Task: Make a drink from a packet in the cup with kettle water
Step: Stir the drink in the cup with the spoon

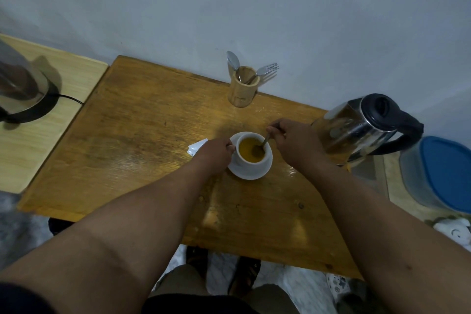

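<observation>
A single head-worn wide-angle view looks forward and steeply down from above the person's own forearms; the table [142, 120] fills the middle, close below, the wall [254, 7] rising behind its far edge; the floor [300, 285] and the wearer's feet show at the bottom; edges bow with the lens.

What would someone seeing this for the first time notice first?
Probably the white cup of orange-yellow drink on its saucer at the middle of the wooden table, with the right hand holding a spoon in it and the left hand at the cup's side. Next, the shiny steel kettle just right of the cup, and the wooden holder of cutlery by the wall.
</observation>
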